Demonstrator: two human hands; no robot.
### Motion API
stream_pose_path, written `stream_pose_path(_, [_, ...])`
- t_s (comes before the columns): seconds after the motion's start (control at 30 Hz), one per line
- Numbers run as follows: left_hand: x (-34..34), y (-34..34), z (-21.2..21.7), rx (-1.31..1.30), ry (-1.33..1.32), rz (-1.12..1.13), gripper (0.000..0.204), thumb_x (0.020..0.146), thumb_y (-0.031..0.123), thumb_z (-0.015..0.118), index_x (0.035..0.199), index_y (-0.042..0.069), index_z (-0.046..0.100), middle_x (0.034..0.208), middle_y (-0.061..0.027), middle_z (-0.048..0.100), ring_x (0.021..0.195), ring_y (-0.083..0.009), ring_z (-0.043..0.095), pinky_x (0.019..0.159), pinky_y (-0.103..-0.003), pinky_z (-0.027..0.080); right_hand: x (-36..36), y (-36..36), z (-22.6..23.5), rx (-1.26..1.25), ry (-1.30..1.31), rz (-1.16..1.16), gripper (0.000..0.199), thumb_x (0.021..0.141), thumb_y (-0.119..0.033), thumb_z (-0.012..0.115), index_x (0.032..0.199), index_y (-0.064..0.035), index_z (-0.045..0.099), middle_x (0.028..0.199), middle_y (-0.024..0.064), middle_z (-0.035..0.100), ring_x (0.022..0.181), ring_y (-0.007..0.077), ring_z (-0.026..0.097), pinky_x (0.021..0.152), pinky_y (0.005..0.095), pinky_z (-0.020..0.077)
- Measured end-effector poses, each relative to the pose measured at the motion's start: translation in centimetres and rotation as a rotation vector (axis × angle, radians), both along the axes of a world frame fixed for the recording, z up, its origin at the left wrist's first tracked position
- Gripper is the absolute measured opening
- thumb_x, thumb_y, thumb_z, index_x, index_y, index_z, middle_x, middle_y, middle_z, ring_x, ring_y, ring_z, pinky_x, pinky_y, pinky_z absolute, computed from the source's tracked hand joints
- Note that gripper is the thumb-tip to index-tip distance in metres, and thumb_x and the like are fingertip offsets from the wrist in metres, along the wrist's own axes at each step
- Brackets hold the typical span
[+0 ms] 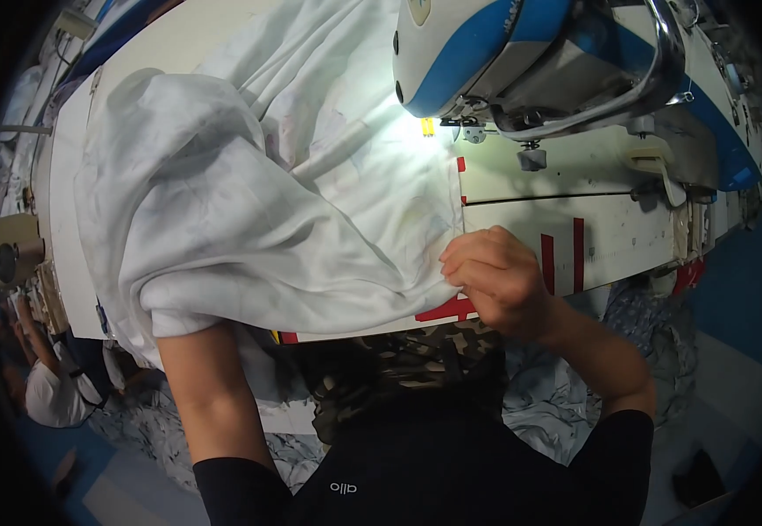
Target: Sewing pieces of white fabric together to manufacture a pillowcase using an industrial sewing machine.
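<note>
A large piece of thin white fabric (249, 228) lies bunched over the left and middle of the sewing table (521, 219). Its right edge runs up to the needle area of a blue and white sewing machine (486, 61), lit by a bright lamp. My right hand (499, 276) pinches that edge near the table's front, fingers closed on the cloth. My left forearm goes in under the fabric folds at the left, so the left hand and its fingers are hidden beneath the cloth.
Red tape strips (561, 259) mark the table right of my hand. A curved metal lever (661, 70) hangs by the machine. Piles of grey-white cloth (547, 403) lie below the table's front edge. Another person (56, 386) is at the far left.
</note>
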State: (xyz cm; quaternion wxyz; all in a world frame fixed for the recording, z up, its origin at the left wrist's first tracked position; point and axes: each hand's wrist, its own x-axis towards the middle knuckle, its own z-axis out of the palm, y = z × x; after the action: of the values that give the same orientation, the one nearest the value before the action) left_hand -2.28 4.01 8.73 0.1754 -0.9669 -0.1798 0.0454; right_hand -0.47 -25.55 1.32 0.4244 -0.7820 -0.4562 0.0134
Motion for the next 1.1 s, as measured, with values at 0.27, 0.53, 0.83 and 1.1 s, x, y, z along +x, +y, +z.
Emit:
stream_pose_path(0.27, [-0.4, 5.2, -5.4, -0.214, 0.042, -0.002, 0.054, 0.095, 0.039, 0.063, 0.138, 0.007, 0.054, 0.136, -0.0146, 0.057, 0.122, -0.0274, 0.056, 0.106, -0.040, 0.044, 4.3, 1.6, -1.2, 0.055, -0.008, 0.025, 0.030, 0.062, 0.018, 0.060, 0.083, -0.0045, 0.061, 0.093, 0.0067, 0.066, 0.089, 0.0256, 0.069, 0.076, 0.0363, 0.0494])
stream_pose_path(0.53, [0.6, 10.1, -6.1, -0.381, -0.010, -0.064, 0.054, 0.094, 0.036, 0.065, 0.139, 0.007, 0.054, 0.137, -0.0144, 0.056, 0.123, -0.0274, 0.056, 0.107, -0.041, 0.043, 7.0, 2.9, -1.1, -0.110, 0.014, -0.123, 0.024, 0.067, 0.016, 0.062, 0.084, -0.0014, 0.061, 0.091, 0.0080, 0.066, 0.092, 0.0280, 0.067, 0.080, 0.0379, 0.0517])
stream_pose_path(0.83, [0.2, 13.7, 0.7, -0.506, -0.172, -0.343, 0.055, 0.094, 0.034, 0.067, 0.140, 0.007, 0.053, 0.139, -0.0141, 0.055, 0.124, -0.0275, 0.056, 0.108, -0.041, 0.042, 4.6, 3.9, -1.3, -0.029, -0.061, -0.251, 0.013, 0.080, 0.006, 0.060, 0.088, -0.0043, 0.057, 0.093, 0.0091, 0.065, 0.091, 0.0290, 0.065, 0.080, 0.0391, 0.0518])
stream_pose_path(1.1, [-20.2, 21.1, 7.2, -1.534, 0.012, -0.238, 0.026, 0.088, 0.018, 0.069, 0.109, 0.002, 0.069, 0.123, -0.0123, 0.069, 0.106, -0.0197, 0.066, 0.093, -0.030, 0.048, -1.2, 2.0, 3.5, -0.132, -0.176, -0.124, 0.035, 0.086, -0.004, 0.068, 0.120, -0.0021, 0.064, 0.123, 0.0161, 0.063, 0.119, 0.0348, 0.058, 0.102, 0.0423, 0.0475])
